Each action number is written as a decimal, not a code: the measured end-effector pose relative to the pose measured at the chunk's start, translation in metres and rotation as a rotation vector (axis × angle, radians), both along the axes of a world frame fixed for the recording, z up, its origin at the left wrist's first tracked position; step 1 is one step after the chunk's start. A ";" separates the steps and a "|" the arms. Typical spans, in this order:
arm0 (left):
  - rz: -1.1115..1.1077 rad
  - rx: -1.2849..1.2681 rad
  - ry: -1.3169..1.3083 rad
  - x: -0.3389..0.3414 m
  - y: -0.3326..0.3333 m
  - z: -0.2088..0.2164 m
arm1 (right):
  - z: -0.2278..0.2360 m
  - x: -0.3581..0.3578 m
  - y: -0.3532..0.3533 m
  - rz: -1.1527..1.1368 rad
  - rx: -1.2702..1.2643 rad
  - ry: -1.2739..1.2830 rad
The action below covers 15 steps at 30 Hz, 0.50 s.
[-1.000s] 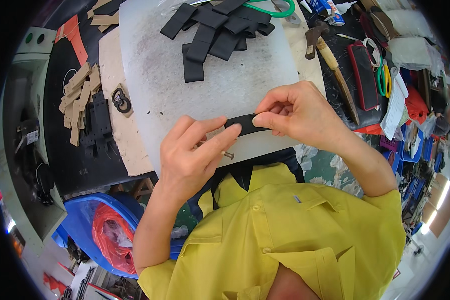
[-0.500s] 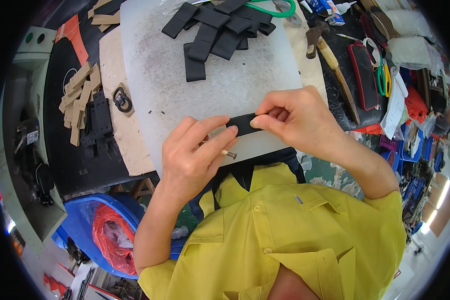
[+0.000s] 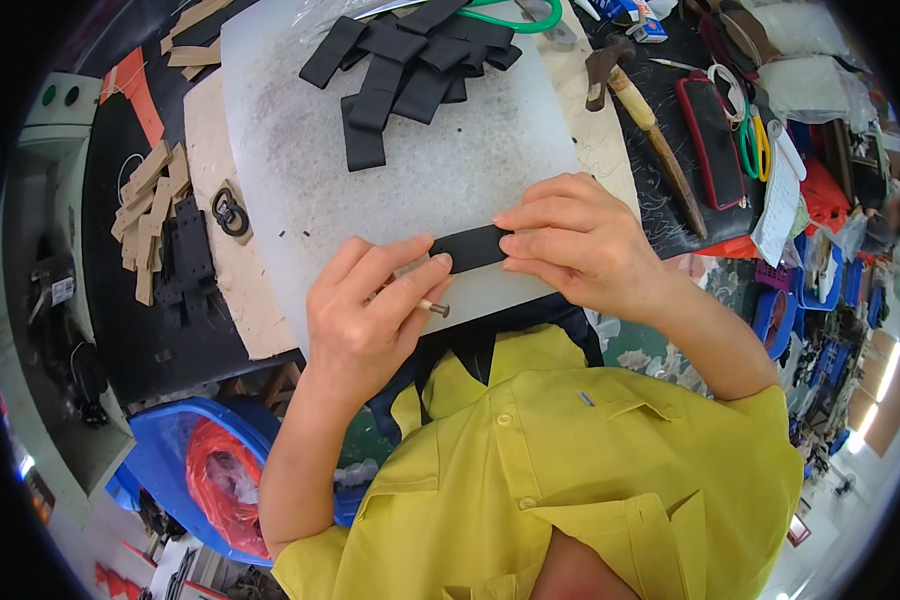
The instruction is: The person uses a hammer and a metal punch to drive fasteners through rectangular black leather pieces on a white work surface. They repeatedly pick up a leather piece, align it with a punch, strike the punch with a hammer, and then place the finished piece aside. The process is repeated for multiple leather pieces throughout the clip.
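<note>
A short flat black strip (image 3: 472, 249) is stretched between my two hands over the near edge of the white work board (image 3: 300, 200). My left hand (image 3: 365, 295) pinches its left end between thumb and fingers. In the same hand a thin metal rod-like tool (image 3: 433, 307) is tucked, its flat end poking out below the fingers. The fingertips and thumb of my right hand (image 3: 580, 245) close on the strip's right end. Farther off on the board lies a loose pile of similar black strips (image 3: 395, 75), some of them folded over.
A hammer (image 3: 630, 95) and a wooden-handled tool (image 3: 670, 165) lie right of the board, near a red-edged case (image 3: 710, 140). Tan strips (image 3: 152, 215) and black punched pieces (image 3: 185, 255) are heaped at left. A blue bin (image 3: 185, 410) stands below.
My right hand has shifted its grip from a thumb-and-finger pinch on the strip's top to holding its right end with several fingers. The view has moved slightly.
</note>
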<state>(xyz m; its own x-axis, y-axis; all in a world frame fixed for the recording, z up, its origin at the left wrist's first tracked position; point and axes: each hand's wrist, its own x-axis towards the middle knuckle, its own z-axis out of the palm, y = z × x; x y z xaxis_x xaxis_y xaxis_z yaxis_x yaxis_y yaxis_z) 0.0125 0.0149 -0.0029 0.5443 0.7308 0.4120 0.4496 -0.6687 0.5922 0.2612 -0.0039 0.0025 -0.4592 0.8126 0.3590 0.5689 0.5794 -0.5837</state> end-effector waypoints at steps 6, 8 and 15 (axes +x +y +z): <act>-0.053 0.001 0.003 0.000 0.005 0.003 | -0.003 0.002 -0.002 -0.006 0.061 -0.034; -0.088 -0.008 0.024 -0.002 0.010 0.005 | -0.001 0.002 0.000 0.006 0.052 -0.028; 0.031 -0.293 -0.081 -0.004 0.003 0.015 | 0.000 0.000 0.002 0.022 0.075 -0.040</act>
